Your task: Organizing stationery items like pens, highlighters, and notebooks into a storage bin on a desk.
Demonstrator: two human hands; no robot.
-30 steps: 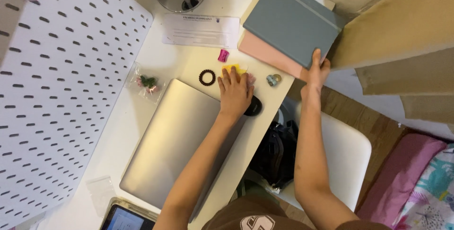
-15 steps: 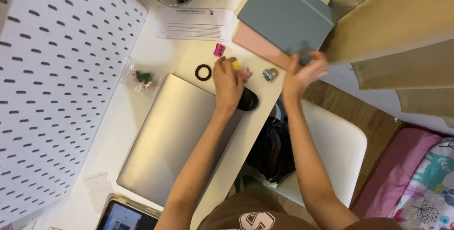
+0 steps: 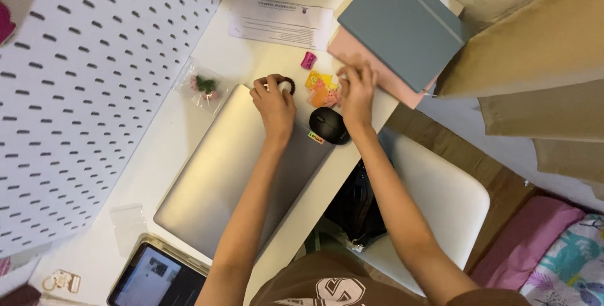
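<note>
Orange and yellow sticky notes (image 3: 319, 89) are lying between a person's hands, the left hand (image 3: 275, 101) gripping a black ring (image 3: 284, 84), the right hand (image 3: 356, 89) pinching the notes' edge on the white surface (image 3: 170, 136).

A mouse (image 3: 329, 125) sits right of the laptop (image 3: 239, 174); sticky notes (image 3: 321, 89) lie behind it, notebooks (image 3: 402, 26) farther back.
</note>
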